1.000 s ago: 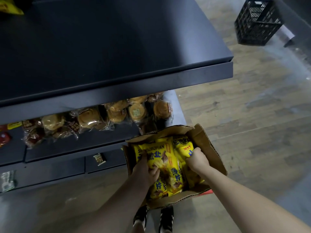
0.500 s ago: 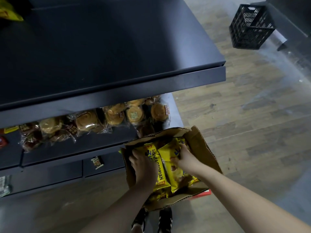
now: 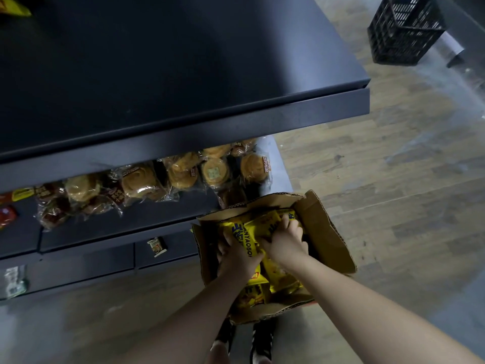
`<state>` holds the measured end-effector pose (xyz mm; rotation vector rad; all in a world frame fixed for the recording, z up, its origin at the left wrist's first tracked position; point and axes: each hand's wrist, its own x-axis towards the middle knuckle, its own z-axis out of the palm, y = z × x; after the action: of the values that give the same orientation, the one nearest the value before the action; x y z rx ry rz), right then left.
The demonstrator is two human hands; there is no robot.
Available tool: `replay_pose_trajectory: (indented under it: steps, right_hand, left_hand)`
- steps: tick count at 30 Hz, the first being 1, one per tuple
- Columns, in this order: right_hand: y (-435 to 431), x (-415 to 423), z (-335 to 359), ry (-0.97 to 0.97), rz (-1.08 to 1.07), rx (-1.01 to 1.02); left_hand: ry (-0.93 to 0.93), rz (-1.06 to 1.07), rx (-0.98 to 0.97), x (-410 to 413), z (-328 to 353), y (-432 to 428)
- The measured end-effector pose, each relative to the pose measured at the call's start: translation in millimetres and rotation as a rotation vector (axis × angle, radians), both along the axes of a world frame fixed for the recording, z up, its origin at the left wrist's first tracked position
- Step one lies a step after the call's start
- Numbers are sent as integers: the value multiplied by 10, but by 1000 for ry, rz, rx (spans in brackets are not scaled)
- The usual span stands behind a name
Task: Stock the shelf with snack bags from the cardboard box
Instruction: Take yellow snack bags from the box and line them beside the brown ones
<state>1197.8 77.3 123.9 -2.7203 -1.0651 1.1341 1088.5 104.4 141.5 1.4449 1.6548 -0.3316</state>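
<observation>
An open cardboard box stands on the floor below the dark shelf unit. Several yellow snack bags with blue lettering fill it. Both my hands are inside the box, side by side. My left hand grips the left side of a bunch of yellow bags, fingers curled round them. My right hand grips the right side of the same bunch. More yellow bags lie underneath, partly hidden by my wrists.
A lower shelf carries several clear-wrapped round pastries. The wide upper shelf board juts out above it. A black plastic crate stands on the wooden floor at far right. My shoes show below the box.
My hands have drawn closer together and now bunch the yellow bags between them, a little higher in the box. The view has shifted slightly.
</observation>
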Motion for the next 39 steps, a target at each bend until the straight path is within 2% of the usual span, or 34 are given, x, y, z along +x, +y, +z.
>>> replay_pose_trajectory:
  steps: [3,8,11,13,16,20,22,23,25,28,33,35,37,39]
  right_hand:
    - [-99,-112,17,-70,65,170]
    - [-212,-8,-32,57,155,56]
    - [-191,92,-5,128,-10,124]
    - [-182,163,92,251,-152,221]
    - [-207,255,263,603,-334,277]
    - [-199,281,392,973,-446,221]
    - [-168,194,491,1094,-443,185]
    - [-144,126,538,1082,-408,173]
    - [-94,-31,613,925,-307,175]
    - [-83,-233,701,807,-207,340]
    - [-37,-377,1030,847,-263,715]
    - [-64,-364,1166,789,-179,767]
    - [-124,-374,1373,769,-182,780]
    - [-161,-416,1632,689,-127,812]
  left_hand:
    - [44,10,71,1,17,-8]
    - [-28,125,99,-53,45,-26]
    - [-158,223,83,-110,98,20]
    - [-324,296,56,-157,179,55]
    - [-547,405,-72,-241,307,94]
    - [-804,551,-244,-314,500,105]
    - [-838,551,-309,-344,526,73]
    - [-813,529,-323,-355,549,52]
    - [-726,451,-290,-374,653,-18]
    - [-685,433,-167,-394,802,-109]
    - [-855,370,28,-429,1104,-159]
    - [-951,322,52,-521,1288,-169]
    - [-1028,280,94,-634,1434,-199]
    - [-1033,254,221,-717,1576,-251]
